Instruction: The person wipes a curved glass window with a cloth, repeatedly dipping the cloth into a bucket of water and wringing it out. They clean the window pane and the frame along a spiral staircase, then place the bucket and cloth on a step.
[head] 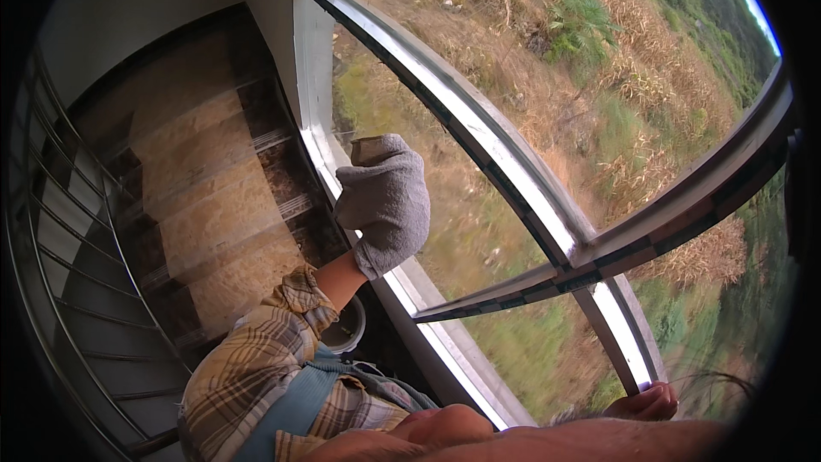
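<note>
A grey terry cloth [392, 205] covers my left hand [385, 179] down to the wrist, like a mitt, so its fingers are hidden. It lies over the window pane [449, 205] beside the metal frame; I cannot tell whether it touches the glass. A rolled-up plaid sleeve [256, 333] leaves that wrist bare. At the lower right, the fingers of my right hand [646, 402] curl around the end of a window frame bar [621, 333]. Below my left forearm, part of a white-rimmed bucket [359, 327] shows; my sleeve hides the rest.
Stone stairs [205, 224] with light centres and dark edges run along the left. A metal railing [106, 218] curves beside them. Window bars [462, 109] cross the view at the right. Outside lies a slope of dry plants [564, 115]. A blue strap [295, 398] crosses my shirt.
</note>
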The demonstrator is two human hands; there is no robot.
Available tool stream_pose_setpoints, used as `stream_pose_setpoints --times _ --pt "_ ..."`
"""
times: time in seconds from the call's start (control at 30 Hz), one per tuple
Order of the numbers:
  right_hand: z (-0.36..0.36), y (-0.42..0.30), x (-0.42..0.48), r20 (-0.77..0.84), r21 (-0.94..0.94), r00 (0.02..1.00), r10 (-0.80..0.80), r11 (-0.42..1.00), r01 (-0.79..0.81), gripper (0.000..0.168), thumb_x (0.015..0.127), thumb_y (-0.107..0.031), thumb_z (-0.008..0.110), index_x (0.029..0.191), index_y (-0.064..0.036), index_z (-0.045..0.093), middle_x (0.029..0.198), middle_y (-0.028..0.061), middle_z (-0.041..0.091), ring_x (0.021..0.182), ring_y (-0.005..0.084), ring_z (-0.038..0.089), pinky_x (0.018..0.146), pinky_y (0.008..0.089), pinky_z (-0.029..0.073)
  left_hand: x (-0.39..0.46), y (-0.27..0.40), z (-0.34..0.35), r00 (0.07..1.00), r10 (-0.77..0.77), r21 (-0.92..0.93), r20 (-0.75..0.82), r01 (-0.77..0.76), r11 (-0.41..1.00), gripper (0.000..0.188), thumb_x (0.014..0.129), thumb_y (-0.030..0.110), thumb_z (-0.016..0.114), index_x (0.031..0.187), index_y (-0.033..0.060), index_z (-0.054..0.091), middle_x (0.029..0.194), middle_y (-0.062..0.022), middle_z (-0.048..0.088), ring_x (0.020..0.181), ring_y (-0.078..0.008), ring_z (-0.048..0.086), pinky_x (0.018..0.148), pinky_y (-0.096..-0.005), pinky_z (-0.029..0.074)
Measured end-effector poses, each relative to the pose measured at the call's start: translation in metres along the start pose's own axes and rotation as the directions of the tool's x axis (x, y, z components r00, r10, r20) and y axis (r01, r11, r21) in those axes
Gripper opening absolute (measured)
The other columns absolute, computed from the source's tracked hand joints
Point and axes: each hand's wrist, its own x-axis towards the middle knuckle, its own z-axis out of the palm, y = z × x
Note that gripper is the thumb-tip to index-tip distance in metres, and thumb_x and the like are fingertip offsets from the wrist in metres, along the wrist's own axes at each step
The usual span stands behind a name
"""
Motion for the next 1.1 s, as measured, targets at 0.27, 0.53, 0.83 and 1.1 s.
stream_pose_setpoints --times 0.27,0.53,0.83,1.1 --pt "0.002 -0.008 0.022 -0.239 -0.225 0.959 -0.151 0.969 0.097 0.038 0.096 -0.018 0.04 0.062 -0.005 0.049 0.058 0.0093 0.053 0.053 0.0297 0.052 0.05 0.0402 0.041 0.004 0.016 0.017 0.869 0.319 -0.203 -0.378 -0.414 0.887 0.013 0.079 0.009 0.058 0.067 0.0132 0.06 0.065 0.0004 0.054 0.064 -0.0132 0.053 0.061 -0.0287 0.047" --pt "-0.017 -0.047 0.048 -0.246 -0.12 0.958 -0.146 0.986 0.119 0.038 0.096 -0.018 0.04 0.061 -0.006 0.048 0.058 0.0094 0.052 0.053 0.03 0.052 0.05 0.0406 0.04 -0.007 -0.007 0.017 0.84 0.304 -0.166 -0.449 -0.413 0.895 0.014 0.076 0.008 0.059 0.063 0.0128 0.06 0.064 -0.0008 0.052 0.062 -0.0157 0.051 0.06 -0.0301 0.046" --pt "-0.015 -0.051 0.047 -0.241 -0.094 0.959 -0.147 0.987 0.128 0.04 0.096 -0.02 0.04 0.06 -0.004 0.047 0.059 0.0106 0.051 0.054 0.0313 0.051 0.051 0.0414 0.041 0.005 -0.024 0.022 0.797 0.525 -0.255 -0.3 -0.597 0.761 0.007 0.068 0.005 0.059 0.065 0.0111 0.061 0.065 -0.0043 0.052 0.062 -0.0179 0.052 0.058 -0.0321 0.046" --pt "-0.019 -0.056 0.05 -0.248 -0.087 0.96 -0.134 0.989 0.116 0.042 0.097 -0.023 0.039 0.061 -0.003 0.048 0.059 0.0114 0.051 0.054 0.0321 0.051 0.052 0.042 0.041 0.004 -0.066 0.017 0.845 0.333 -0.288 -0.419 -0.471 0.834 0.008 0.068 0.004 0.059 0.062 0.0099 0.059 0.058 -0.0017 0.048 0.052 -0.0132 0.046 0.047 -0.0292 0.041"
